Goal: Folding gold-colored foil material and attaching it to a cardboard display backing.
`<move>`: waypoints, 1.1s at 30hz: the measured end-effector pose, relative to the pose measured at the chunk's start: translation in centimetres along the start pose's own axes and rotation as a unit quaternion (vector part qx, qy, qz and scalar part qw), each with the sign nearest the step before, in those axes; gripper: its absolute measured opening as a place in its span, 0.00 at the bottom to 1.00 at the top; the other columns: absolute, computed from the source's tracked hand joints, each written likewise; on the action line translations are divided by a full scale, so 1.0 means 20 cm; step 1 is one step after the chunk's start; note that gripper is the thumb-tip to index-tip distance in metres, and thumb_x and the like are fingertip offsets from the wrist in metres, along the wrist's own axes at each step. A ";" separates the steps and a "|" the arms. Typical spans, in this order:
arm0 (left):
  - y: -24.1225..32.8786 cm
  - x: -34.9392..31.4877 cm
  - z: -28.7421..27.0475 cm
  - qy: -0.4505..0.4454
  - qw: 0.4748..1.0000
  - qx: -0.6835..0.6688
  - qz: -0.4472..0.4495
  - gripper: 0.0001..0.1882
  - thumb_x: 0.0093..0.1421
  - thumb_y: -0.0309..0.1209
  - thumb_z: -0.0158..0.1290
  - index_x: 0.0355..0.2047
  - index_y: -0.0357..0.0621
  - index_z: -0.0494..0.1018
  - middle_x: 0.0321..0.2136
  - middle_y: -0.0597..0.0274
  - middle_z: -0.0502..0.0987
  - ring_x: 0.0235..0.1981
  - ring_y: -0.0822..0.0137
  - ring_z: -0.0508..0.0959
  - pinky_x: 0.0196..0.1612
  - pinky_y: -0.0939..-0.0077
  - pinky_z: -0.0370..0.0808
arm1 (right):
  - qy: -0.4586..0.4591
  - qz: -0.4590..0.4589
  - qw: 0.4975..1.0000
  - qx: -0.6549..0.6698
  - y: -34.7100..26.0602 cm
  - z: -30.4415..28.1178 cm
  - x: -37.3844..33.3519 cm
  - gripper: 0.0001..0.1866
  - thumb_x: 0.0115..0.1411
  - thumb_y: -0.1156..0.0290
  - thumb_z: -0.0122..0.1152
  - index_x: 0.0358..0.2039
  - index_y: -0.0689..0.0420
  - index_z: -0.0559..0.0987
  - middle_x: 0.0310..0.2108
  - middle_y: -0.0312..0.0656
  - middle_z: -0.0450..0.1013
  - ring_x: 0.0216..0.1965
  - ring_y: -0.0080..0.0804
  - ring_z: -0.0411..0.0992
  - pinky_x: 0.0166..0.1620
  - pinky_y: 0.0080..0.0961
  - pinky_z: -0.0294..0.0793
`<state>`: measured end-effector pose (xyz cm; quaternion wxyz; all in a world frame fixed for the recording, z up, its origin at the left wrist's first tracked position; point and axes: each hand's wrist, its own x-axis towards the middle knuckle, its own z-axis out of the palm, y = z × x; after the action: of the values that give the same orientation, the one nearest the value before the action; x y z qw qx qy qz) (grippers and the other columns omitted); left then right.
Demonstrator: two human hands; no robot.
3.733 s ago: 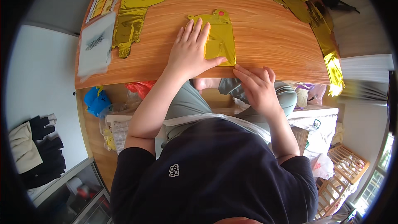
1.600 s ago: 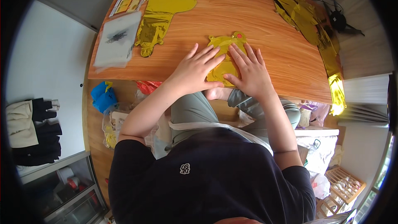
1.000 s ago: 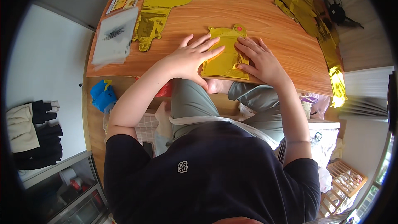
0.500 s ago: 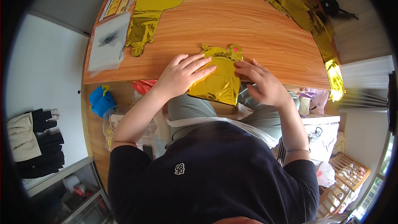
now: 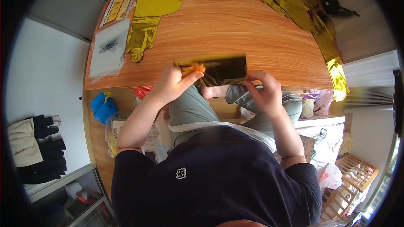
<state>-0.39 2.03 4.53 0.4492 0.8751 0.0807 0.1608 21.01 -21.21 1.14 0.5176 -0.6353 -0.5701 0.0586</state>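
Note:
A folded piece of shiny gold foil [image 5: 225, 69] is lifted at the front edge of the wooden table [image 5: 219, 25], its smooth face reflecting dark. My left hand [image 5: 176, 80] grips its left end, thumb in front and fingers behind; an orange tint of those fingers shows on the foil. At the lower right corner, my right hand [image 5: 264, 87] pinches the foil between thumb and fingers. The foil's upper edge is slightly blurred by motion.
Flat gold foil balloons [image 5: 162, 0] lie at the far left, and more crumpled gold foil [image 5: 303, 10] runs down the right edge. Clear plastic bags [image 5: 110, 46] are stacked at the left. A blue bag [image 5: 103, 104] sits below the table; a black stand [image 5: 331, 4] is at the back right.
The foil piece lay flat under both hands on the table edge. Now it is raised and tilted up, held at both ends, its gold face turned away.

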 end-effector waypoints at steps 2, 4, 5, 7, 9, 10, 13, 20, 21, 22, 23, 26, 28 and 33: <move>-0.03 0.03 0.00 0.051 0.988 -0.134 -0.060 0.21 0.68 0.36 0.64 0.54 0.36 0.76 0.42 0.58 0.84 0.42 0.72 0.82 0.48 0.74 0.78 | 0.027 0.031 0.998 0.052 -0.02 0.01 0.02 0.21 0.61 0.85 0.68 0.54 0.59 0.78 0.40 0.43 0.81 0.38 0.31 0.82 0.40 0.25 0.81; -0.02 0.09 0.00 0.080 0.972 -0.191 -0.110 0.32 0.67 0.37 0.65 0.65 0.37 0.67 0.42 0.60 0.84 0.43 0.72 0.82 0.49 0.74 0.77 | 0.049 0.228 0.948 0.217 -0.10 0.02 0.07 0.29 0.62 0.85 0.67 0.63 0.60 0.71 0.50 0.45 0.78 0.38 0.26 0.82 0.40 0.22 0.80; 0.03 0.14 -0.03 0.060 0.975 -0.146 -0.155 0.35 0.67 0.37 0.65 0.69 0.41 0.63 0.42 0.62 0.83 0.44 0.71 0.82 0.52 0.73 0.77 | 0.051 0.229 0.948 0.214 -0.09 0.01 0.08 0.29 0.62 0.85 0.67 0.63 0.60 0.71 0.50 0.45 0.78 0.38 0.26 0.82 0.40 0.22 0.80; 0.06 0.23 -0.04 0.060 0.976 0.044 -0.204 0.36 0.67 0.39 0.64 0.70 0.43 0.64 0.43 0.61 0.82 0.45 0.67 0.82 0.52 0.71 0.78 | 0.006 0.311 0.932 0.185 -0.07 -0.02 0.09 0.38 0.61 0.87 0.66 0.70 0.60 0.63 0.60 0.47 0.71 0.41 0.25 0.82 0.43 0.19 0.80; 0.03 0.29 -0.04 0.064 0.937 0.237 -0.250 0.36 0.66 0.41 0.64 0.71 0.46 0.64 0.43 0.60 0.81 0.46 0.63 0.83 0.53 0.68 0.78 | 0.001 0.315 0.936 0.159 -0.09 0.00 0.11 0.38 0.62 0.87 0.66 0.70 0.59 0.63 0.60 0.47 0.71 0.40 0.25 0.82 0.43 0.19 0.80; -0.03 0.32 -0.02 0.097 0.945 0.294 -0.108 0.37 0.66 0.43 0.63 0.71 0.49 0.64 0.45 0.58 0.80 0.49 0.60 0.82 0.54 0.65 0.78 | -0.007 0.320 0.938 0.135 -0.10 0.00 0.11 0.37 0.62 0.86 0.66 0.70 0.58 0.64 0.59 0.47 0.72 0.39 0.25 0.82 0.42 0.19 0.80; -0.05 0.42 0.04 0.053 0.944 0.323 0.036 0.34 0.69 0.43 0.59 0.72 0.54 0.64 0.61 0.54 0.73 0.62 0.57 0.75 0.63 0.56 0.74 | -0.018 0.313 0.941 0.125 -0.09 0.00 0.11 0.38 0.62 0.86 0.66 0.71 0.57 0.63 0.60 0.48 0.71 0.39 0.26 0.83 0.42 0.19 0.80; -0.27 0.53 0.16 -0.141 0.930 0.309 0.138 0.36 0.72 0.42 0.52 0.77 0.51 0.55 0.76 0.59 0.58 0.77 0.58 0.56 0.77 0.52 0.54 | -0.021 0.302 0.950 0.076 -0.10 -0.01 0.14 0.33 0.62 0.83 0.67 0.67 0.59 0.69 0.57 0.46 0.74 0.39 0.24 0.82 0.42 0.20 0.80; -0.28 0.52 0.16 -0.142 0.930 0.308 0.141 0.36 0.72 0.42 0.52 0.77 0.51 0.55 0.76 0.59 0.58 0.77 0.58 0.56 0.77 0.52 0.54 | -0.035 0.301 0.950 0.077 -0.10 -0.03 0.15 0.29 0.63 0.82 0.67 0.64 0.59 0.72 0.55 0.45 0.76 0.40 0.25 0.82 0.43 0.22 0.80; -0.28 0.52 0.17 -0.136 0.929 0.314 0.141 0.35 0.73 0.42 0.51 0.76 0.51 0.55 0.76 0.59 0.58 0.77 0.57 0.56 0.77 0.53 0.53 | -0.050 0.300 0.949 0.078 -0.09 -0.05 0.16 0.25 0.64 0.81 0.67 0.61 0.60 0.75 0.52 0.45 0.78 0.40 0.26 0.82 0.43 0.23 0.80; -0.28 0.52 0.17 -0.130 0.928 0.320 0.141 0.35 0.73 0.43 0.50 0.76 0.51 0.55 0.76 0.58 0.58 0.77 0.57 0.56 0.77 0.53 0.52 | -0.048 0.301 0.949 0.077 -0.08 -0.07 0.17 0.25 0.64 0.81 0.67 0.61 0.60 0.75 0.52 0.45 0.78 0.40 0.26 0.82 0.43 0.23 0.80; -0.29 0.51 0.17 -0.121 0.934 0.307 0.134 0.35 0.73 0.44 0.49 0.76 0.50 0.56 0.75 0.56 0.59 0.77 0.56 0.56 0.78 0.53 0.51 | -0.085 0.165 0.978 -0.096 -0.02 -0.11 0.29 0.16 0.63 0.78 0.66 0.52 0.58 0.82 0.45 0.44 0.80 0.43 0.38 0.82 0.44 0.30 0.81; -0.29 0.52 0.18 -0.120 0.936 0.299 0.139 0.34 0.73 0.44 0.49 0.76 0.49 0.56 0.75 0.55 0.59 0.77 0.56 0.57 0.77 0.53 0.51 | -0.094 0.071 0.978 -0.170 0.10 -0.12 0.34 0.15 0.63 0.77 0.66 0.51 0.57 0.83 0.45 0.43 0.80 0.43 0.41 0.81 0.45 0.32 0.81; -0.30 0.52 0.18 -0.108 0.941 0.285 0.144 0.34 0.74 0.44 0.49 0.75 0.45 0.57 0.74 0.52 0.60 0.76 0.55 0.58 0.77 0.53 0.53 | -0.130 -0.136 0.947 -0.259 0.23 -0.11 0.43 0.15 0.60 0.74 0.66 0.48 0.53 0.84 0.45 0.39 0.80 0.45 0.43 0.79 0.48 0.37 0.80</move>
<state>10.57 5.87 -0.16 0.1591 0.9809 -0.0530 0.0988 28.50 -14.92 3.22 0.2595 -0.6507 -0.7091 -0.0802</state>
